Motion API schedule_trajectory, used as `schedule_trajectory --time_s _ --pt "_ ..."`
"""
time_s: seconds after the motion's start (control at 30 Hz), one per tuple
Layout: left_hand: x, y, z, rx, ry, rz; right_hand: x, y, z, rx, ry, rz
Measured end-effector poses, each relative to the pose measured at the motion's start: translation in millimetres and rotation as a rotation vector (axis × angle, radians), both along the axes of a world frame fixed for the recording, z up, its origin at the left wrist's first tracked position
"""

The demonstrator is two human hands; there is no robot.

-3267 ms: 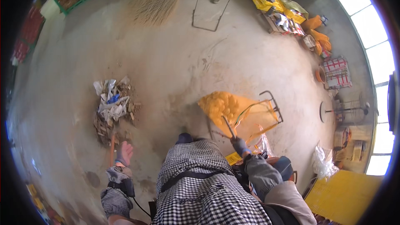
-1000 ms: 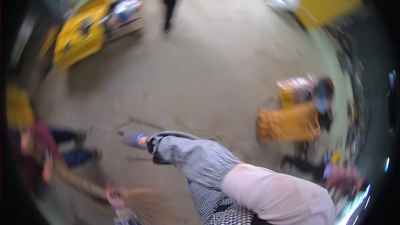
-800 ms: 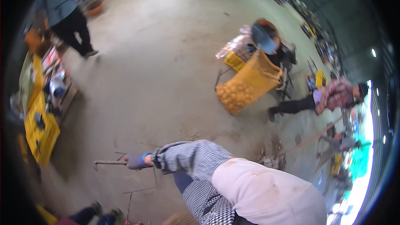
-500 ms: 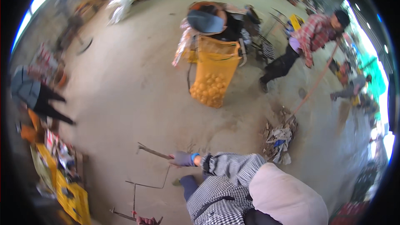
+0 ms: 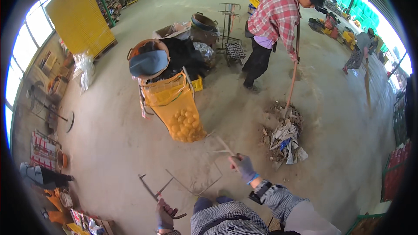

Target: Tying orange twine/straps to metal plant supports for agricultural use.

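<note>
I carry a thin bent metal rod frame [image 5: 196,194] in front of my feet, with a bar at either end. My left hand [image 5: 165,214], in a dark glove, is closed around its left bar, which slants away over the floor. My right hand [image 5: 243,166], in a grey-purple glove with a blue cuff, grips the right bar, whose tip points toward a yellow net bag [image 5: 170,109]. Round yellowish produce [image 5: 186,125] fills the bag's bottom, and the bag hangs open from a stand just ahead.
Behind the bag stand round tubs [image 5: 150,61] and a yellow crate [image 5: 197,84]. To the right, a person in a red plaid shirt [image 5: 274,13] holds a long-handled tool over a heap of debris [image 5: 285,135]. Another person [image 5: 43,176] bends at the left wall. A tall yellow stack [image 5: 80,15] stands far left.
My right hand has swung right and away from me, carrying its end of the frame. My left hand has come further into view. The whole view has turned to the right.
</note>
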State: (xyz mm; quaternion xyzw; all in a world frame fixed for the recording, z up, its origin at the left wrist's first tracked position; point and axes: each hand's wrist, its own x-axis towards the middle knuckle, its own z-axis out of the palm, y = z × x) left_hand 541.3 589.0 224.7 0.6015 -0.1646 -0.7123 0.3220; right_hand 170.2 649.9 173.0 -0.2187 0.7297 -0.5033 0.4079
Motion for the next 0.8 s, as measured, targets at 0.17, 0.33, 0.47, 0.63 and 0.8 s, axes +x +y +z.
schedule_trajectory --time_s 0.17,0.33,0.47,0.63,0.8 --pt "-104 -47 5 0.049 0.108 -0.255 -76 38 57 0.026 -0.007 -0.359" --pt "-187 -105 -1 0.033 0.152 -0.442 -113 59 74 0.021 0.094 -0.553" --pt "-267 -147 19 -0.01 0.188 -0.604 -136 73 86 -0.019 0.106 -0.837" --pt "-360 -195 17 -0.069 0.181 -0.698 -194 54 74 -0.097 0.021 -0.87" --pt "-478 -220 34 -0.14 0.073 -0.694 -299 26 58 -0.101 0.021 -0.912"
